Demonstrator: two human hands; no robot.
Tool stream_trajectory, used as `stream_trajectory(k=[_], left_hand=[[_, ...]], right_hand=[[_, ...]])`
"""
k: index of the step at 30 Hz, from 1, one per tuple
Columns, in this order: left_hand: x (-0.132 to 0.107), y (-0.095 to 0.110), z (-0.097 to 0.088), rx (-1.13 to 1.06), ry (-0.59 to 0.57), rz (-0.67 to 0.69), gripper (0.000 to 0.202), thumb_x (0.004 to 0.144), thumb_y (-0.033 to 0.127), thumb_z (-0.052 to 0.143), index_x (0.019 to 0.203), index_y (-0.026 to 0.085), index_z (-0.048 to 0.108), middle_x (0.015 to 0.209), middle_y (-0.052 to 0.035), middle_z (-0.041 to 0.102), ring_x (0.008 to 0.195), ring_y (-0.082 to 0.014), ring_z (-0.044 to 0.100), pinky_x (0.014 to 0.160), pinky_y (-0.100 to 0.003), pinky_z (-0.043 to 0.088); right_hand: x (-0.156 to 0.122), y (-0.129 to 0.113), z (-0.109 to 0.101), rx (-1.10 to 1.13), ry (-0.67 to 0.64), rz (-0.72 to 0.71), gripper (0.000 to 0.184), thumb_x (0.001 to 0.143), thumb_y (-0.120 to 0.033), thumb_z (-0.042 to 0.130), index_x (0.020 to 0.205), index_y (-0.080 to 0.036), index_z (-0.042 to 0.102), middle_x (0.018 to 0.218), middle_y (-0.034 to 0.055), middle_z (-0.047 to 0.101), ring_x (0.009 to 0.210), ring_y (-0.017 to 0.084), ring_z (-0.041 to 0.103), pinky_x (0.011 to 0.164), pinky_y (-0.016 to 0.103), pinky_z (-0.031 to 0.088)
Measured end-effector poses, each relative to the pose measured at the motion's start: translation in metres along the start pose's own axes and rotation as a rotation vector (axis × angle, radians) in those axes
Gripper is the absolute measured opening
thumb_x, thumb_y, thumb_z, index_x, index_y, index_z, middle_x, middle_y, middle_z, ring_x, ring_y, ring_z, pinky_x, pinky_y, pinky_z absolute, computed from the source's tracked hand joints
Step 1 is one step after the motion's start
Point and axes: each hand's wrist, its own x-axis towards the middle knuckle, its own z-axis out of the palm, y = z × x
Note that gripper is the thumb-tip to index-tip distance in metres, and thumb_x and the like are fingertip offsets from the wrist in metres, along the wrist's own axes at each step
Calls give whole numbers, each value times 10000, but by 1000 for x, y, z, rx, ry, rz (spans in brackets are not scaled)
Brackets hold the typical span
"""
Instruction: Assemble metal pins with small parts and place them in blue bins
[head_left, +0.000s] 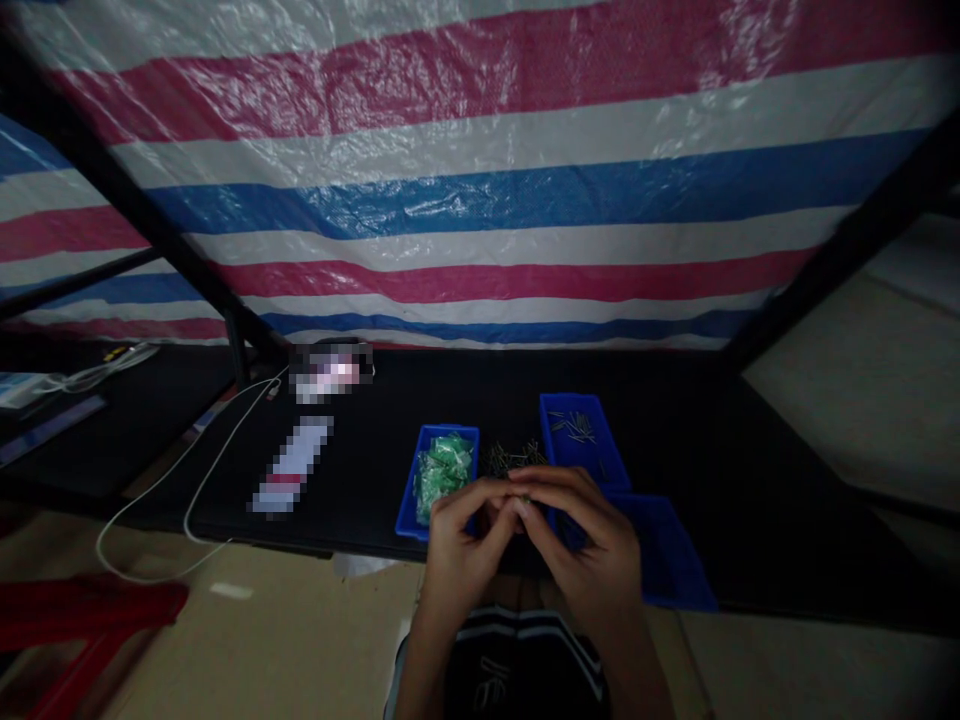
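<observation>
My left hand (pixel 474 518) and my right hand (pixel 581 515) meet fingertip to fingertip over the front edge of the black table. Both are closed in a pinch around something small that the fingers mostly hide; its kind cannot be made out. Just beyond the fingertips lies a loose pile of thin metal pins or screws (pixel 504 458). To the left of my left hand stands a blue tray (pixel 406 518) filled with small green-and-clear plastic packets (pixel 448 465). Behind my right hand, another blue tray (pixel 604 455) holds several thin metal pieces (pixel 576 427).
A further blue tray (pixel 679 560) sits right of my right hand at the table's edge. On the left lie a blurred-out strip (pixel 292 465), a blurred bright object (pixel 330 372) and a white cable (pixel 217 465). Striped sheeting (pixel 487 210) hangs behind the black table (pixel 787 500). A red stool (pixel 90 610) stands lower left.
</observation>
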Motion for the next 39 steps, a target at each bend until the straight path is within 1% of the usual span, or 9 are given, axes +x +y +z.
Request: stream_trajectory(k=[13, 16, 18, 21, 23, 27, 29, 34, 39], left_hand=[[-17, 10, -22, 37, 8, -10, 115, 938, 199, 692, 944, 201, 807, 685, 14, 731, 603, -117, 661, 598, -194, 515], [-18, 14, -26, 54, -27, -44, 131, 970, 237, 682, 990, 208, 808, 699, 9, 742, 616, -119, 676, 607, -200, 516], [-19, 14, -33, 87, -14, -53, 141, 984, 260, 678, 1002, 216, 811, 695, 11, 742, 610, -117, 672, 608, -203, 513], [-23, 9, -53, 127, 114, -54, 138, 984, 289, 687, 988, 223, 809, 670, 21, 726, 582, -110, 646, 592, -203, 501], [-26, 3, -71, 120, 238, -77, 135, 974, 316, 705, 997, 223, 800, 658, 28, 708, 572, -107, 631, 577, -200, 493], [-31, -8, -98, 98, 411, -140, 168, 962, 358, 724, 1027, 216, 787, 644, 32, 668, 551, -101, 587, 543, -198, 466], [-32, -10, -103, 96, 440, -163, 182, 959, 371, 726, 1030, 214, 784, 646, 27, 660, 552, -105, 579, 538, -203, 460], [-32, -13, -101, 102, 440, -202, 200, 956, 394, 720, 1021, 214, 779, 634, 19, 646, 550, -119, 569, 537, -217, 464], [-23, -25, -112, 148, 301, -255, 320, 922, 461, 737, 1109, 201, 757, 729, -13, 702, 557, -135, 601, 522, -234, 487]], right_hand=[[-3, -21, 10, 29, -36, -59, 250, 950, -90, 708, 1069, -288, 802, 1113, 13, 797, 1024, 186, 729, 903, 351, 586], [-6, -23, 3, -44, 17, -58, 205, 964, -116, 704, 1050, -279, 792, 1052, 2, 808, 968, 177, 742, 868, 327, 590], [-5, -19, -8, -173, 110, -29, 137, 969, -175, 723, 1047, -270, 783, 1007, -2, 808, 887, 169, 747, 825, 310, 588], [2, -1, -34, -435, 255, 31, 116, 962, -323, 750, 1044, -248, 786, 961, 13, 797, 766, 171, 734, 768, 314, 578], [11, 17, -53, -603, 260, 77, 211, 973, -413, 712, 1056, -240, 799, 926, 35, 787, 751, 194, 726, 758, 341, 568], [22, 52, -79, -889, 8, 202, 370, 994, -518, 599, 1102, -236, 814, 934, 91, 782, 848, 275, 730, 758, 409, 553], [20, 61, -83, -895, -9, 209, 427, 1000, -545, 560, 1131, -222, 807, 950, 103, 785, 900, 293, 730, 799, 436, 557], [-5, 54, -78, -759, 165, 159, 427, 1013, -550, 551, 1038, -214, 813, 962, 89, 796, 883, 259, 738, 812, 396, 563], [-27, 37, -78, -653, 258, 206, 340, 1010, -515, 600, 1011, -244, 806, 1031, 57, 803, 910, 246, 756, 839, 368, 558]])
